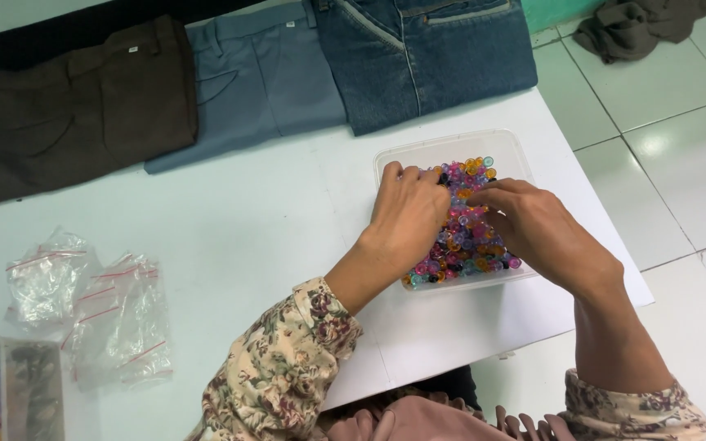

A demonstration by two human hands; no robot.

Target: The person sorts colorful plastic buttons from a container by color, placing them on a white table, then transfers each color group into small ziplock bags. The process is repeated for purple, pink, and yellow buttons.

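Observation:
A clear plastic tub (pixel 507 147) on the white table holds a heap of small coloured rings or beads (pixel 466 237) in pink, purple, orange and teal. My left hand (pixel 406 214) lies palm down in the tub's left side, fingers curled into the beads. My right hand (pixel 537 230) reaches in from the right, fingertips pinched together over the heap. Whether either hand has a bead between its fingers is hidden. Both sleeves are floral.
Three folded pairs of trousers lie along the far edge: brown (pixel 75 106), grey-blue (pixel 259 77) and denim (pixel 426 57). Small clear zip bags (pixel 91 306) lie at the left. A clear container (pixel 10 392) sits at the bottom left. The tiled floor (pixel 680 163) is to the right.

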